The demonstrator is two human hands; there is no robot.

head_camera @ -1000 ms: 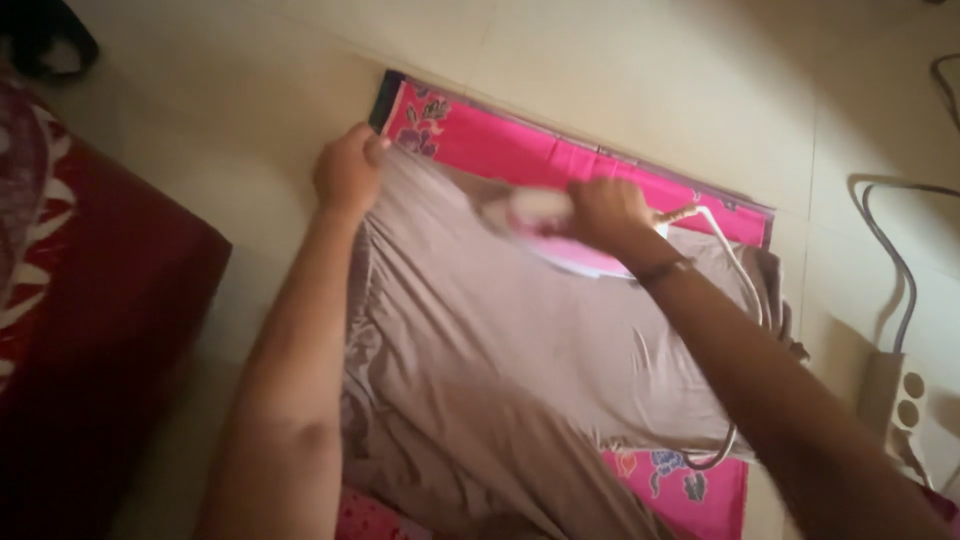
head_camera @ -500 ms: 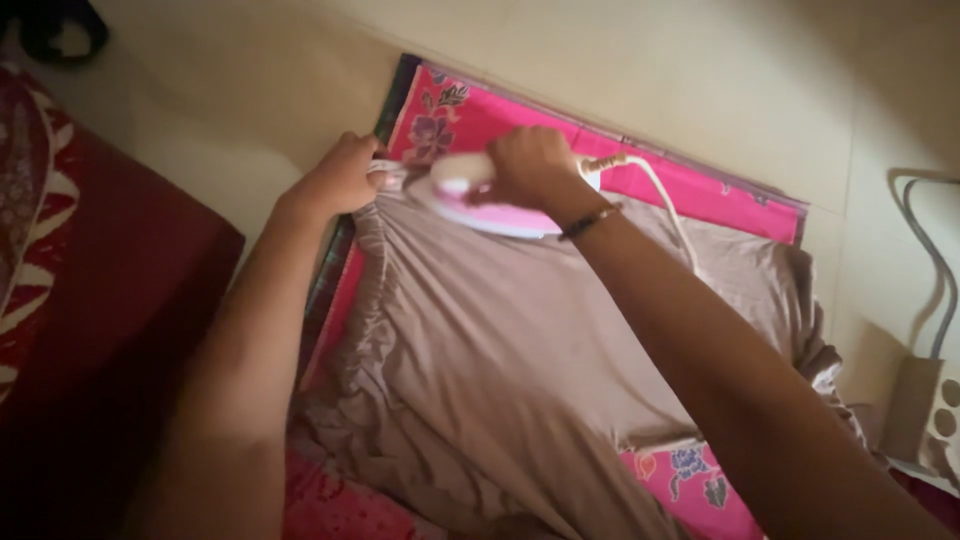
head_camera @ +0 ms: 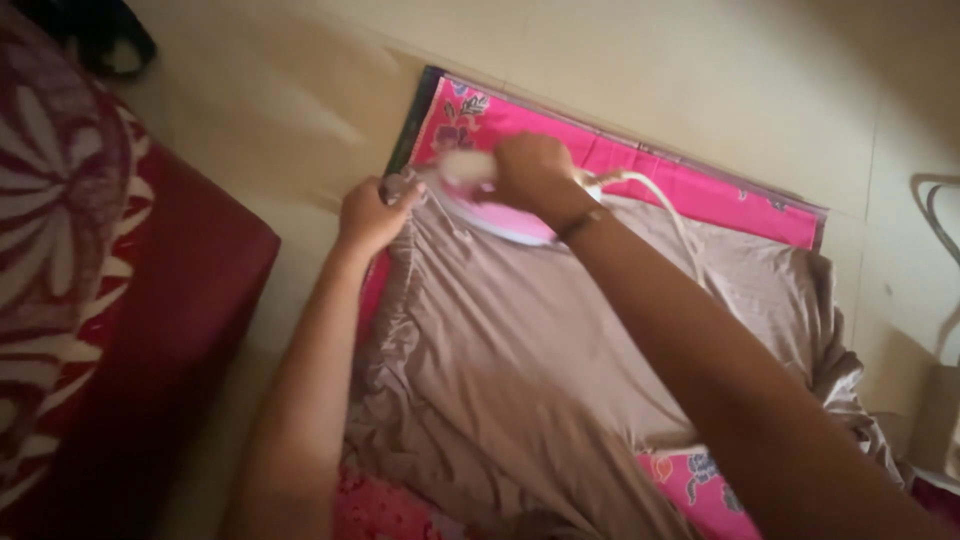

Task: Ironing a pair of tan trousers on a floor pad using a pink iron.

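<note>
Pale floor [head_camera: 700, 80], pink floral cloth [head_camera: 690, 185] spread on it | taupe garment [head_camera: 540, 370] lying over cloth | L hand [head_camera: 368, 213] pinching garment's top edge taut; R hand [head_camera: 530, 172] closed round iron [head_camera: 480, 195] handle, cord [head_camera: 675, 215] trailing | step: pressing top edge, looks like; next pass needs fabric kept flat, fingers away from iron

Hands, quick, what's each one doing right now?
Left hand: closed, pinching the taupe garment at its edge.
Right hand: closed on the pink iron.
</note>
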